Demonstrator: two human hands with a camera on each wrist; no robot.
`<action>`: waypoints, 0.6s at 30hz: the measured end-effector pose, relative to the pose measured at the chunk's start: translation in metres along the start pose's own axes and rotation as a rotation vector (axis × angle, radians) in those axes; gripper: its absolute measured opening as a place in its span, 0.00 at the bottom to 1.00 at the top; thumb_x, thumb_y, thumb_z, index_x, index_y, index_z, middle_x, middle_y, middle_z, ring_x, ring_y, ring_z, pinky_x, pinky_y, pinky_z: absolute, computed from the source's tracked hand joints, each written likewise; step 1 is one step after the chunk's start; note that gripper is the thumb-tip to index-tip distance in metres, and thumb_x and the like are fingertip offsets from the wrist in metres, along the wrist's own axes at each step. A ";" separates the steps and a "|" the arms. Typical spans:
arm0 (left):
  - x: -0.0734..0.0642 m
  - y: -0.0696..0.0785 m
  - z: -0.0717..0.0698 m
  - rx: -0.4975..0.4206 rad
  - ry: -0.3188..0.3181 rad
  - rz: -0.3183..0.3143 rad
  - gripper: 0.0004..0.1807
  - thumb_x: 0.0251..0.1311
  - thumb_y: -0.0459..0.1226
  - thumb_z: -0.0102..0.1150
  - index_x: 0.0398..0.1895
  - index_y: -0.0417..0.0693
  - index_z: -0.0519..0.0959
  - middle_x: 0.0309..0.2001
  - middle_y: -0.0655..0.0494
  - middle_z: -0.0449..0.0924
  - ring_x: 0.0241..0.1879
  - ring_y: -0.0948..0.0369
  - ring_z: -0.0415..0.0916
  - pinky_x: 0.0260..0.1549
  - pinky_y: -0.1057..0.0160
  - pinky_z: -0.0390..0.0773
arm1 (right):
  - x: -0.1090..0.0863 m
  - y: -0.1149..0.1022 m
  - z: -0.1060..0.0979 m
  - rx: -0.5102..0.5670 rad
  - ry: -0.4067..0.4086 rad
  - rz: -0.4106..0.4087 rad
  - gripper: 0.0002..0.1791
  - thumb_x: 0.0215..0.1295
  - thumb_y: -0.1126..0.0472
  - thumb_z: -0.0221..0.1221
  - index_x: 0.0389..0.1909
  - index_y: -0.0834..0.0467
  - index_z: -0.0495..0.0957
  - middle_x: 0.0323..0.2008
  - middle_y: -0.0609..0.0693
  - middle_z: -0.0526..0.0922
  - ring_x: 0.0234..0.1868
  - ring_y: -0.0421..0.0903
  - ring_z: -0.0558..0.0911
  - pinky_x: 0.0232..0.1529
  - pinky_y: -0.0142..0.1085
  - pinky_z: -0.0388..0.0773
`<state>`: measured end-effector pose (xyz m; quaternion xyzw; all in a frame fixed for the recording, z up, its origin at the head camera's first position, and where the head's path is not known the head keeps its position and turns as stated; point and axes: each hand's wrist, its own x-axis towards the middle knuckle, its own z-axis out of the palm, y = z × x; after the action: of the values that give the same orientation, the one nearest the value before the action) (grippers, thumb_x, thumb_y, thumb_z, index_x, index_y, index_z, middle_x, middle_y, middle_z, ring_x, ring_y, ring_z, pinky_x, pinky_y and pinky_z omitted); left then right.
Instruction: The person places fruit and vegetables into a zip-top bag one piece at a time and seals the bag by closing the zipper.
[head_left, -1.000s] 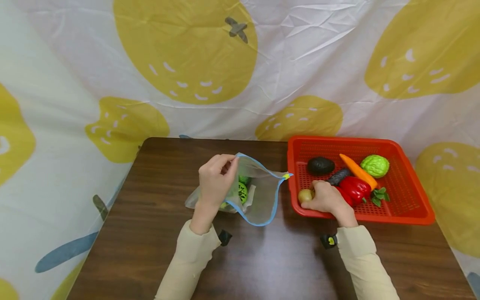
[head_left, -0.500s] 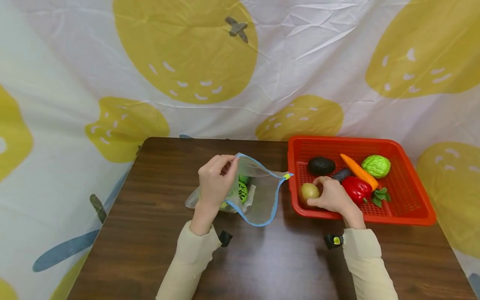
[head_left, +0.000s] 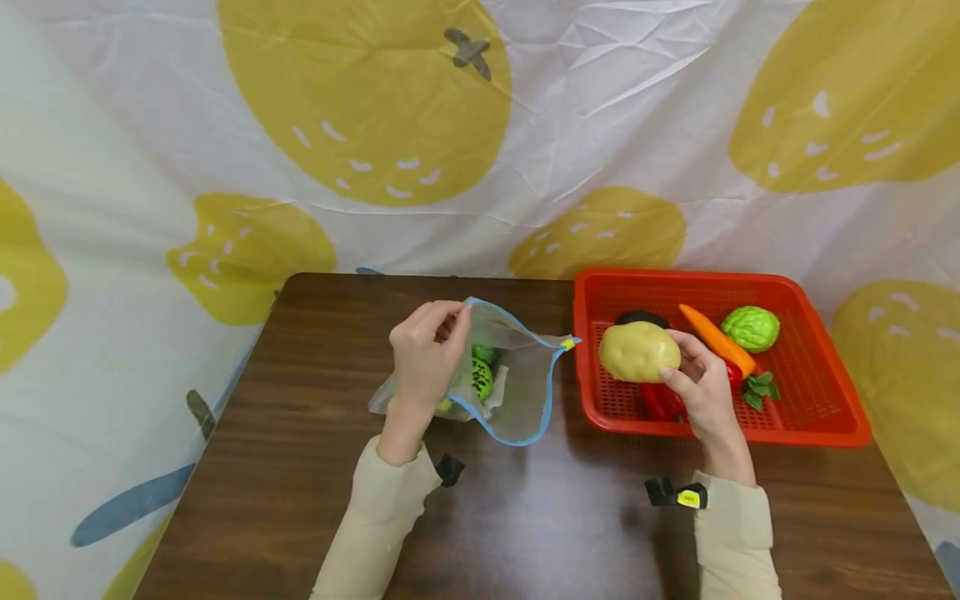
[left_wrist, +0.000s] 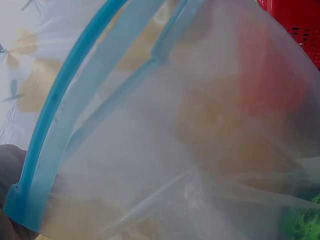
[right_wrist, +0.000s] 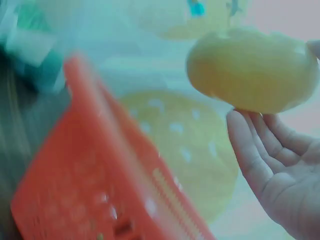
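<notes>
Above the left part of the red basket (head_left: 825, 358), my right hand (head_left: 708, 392) grips a pale yellow potato (head_left: 639, 352) by its right end. In the right wrist view the potato (right_wrist: 250, 70) is lifted higher than the basket's rim. My left hand (head_left: 426, 354) pinches the upper corner of a clear zip bag (head_left: 517, 404) with a blue edge, its mouth spread toward the basket. Inside the bag lie green pieces (head_left: 482, 377), one with dark spots, partly behind the film and hand. The bag's blue edge (left_wrist: 55, 95) crosses the left wrist view.
The basket also holds a carrot (head_left: 716, 340), a green cabbage-like vegetable (head_left: 751, 329), red peppers (head_left: 662, 402) and a dark avocado (head_left: 641, 318) partly covered by the potato. A yellow slider (head_left: 568, 343) on the bag sits close to the basket's left rim. The brown table (head_left: 525, 533) reaches the patterned cloth behind.
My right hand has raised the potato from the basket's front left corner, up and slightly right, uncovering red pepper beneath. My left hand stays at the bag's corner with hardly any movement.
</notes>
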<state>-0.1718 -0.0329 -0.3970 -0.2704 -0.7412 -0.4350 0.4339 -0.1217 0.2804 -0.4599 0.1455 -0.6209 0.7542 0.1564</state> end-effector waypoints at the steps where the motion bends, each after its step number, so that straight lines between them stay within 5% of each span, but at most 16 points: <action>1: 0.000 0.000 0.000 -0.001 0.003 0.001 0.02 0.50 0.24 0.63 0.23 0.33 0.81 0.18 0.47 0.75 0.15 0.59 0.71 0.14 0.66 0.72 | 0.000 -0.001 0.004 0.028 -0.007 -0.018 0.18 0.57 0.73 0.55 0.47 0.56 0.77 0.41 0.47 0.82 0.38 0.39 0.79 0.39 0.25 0.78; 9: 0.000 -0.001 -0.002 0.004 -0.002 -0.005 0.03 0.52 0.25 0.62 0.23 0.32 0.81 0.18 0.47 0.75 0.15 0.59 0.70 0.14 0.65 0.73 | -0.001 -0.014 0.042 0.139 -0.082 -0.111 0.19 0.55 0.69 0.59 0.50 0.63 0.75 0.44 0.52 0.81 0.40 0.43 0.79 0.43 0.28 0.78; 18: 0.000 -0.001 -0.002 0.000 0.009 -0.004 0.03 0.51 0.25 0.63 0.23 0.32 0.81 0.18 0.47 0.75 0.15 0.60 0.71 0.14 0.66 0.72 | 0.002 -0.020 0.074 0.170 -0.104 -0.104 0.23 0.52 0.58 0.66 0.49 0.61 0.75 0.42 0.51 0.81 0.39 0.42 0.79 0.40 0.30 0.79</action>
<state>-0.1714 -0.0352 -0.3967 -0.2671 -0.7398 -0.4371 0.4362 -0.1135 0.2116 -0.4279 0.2292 -0.5535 0.7865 0.1499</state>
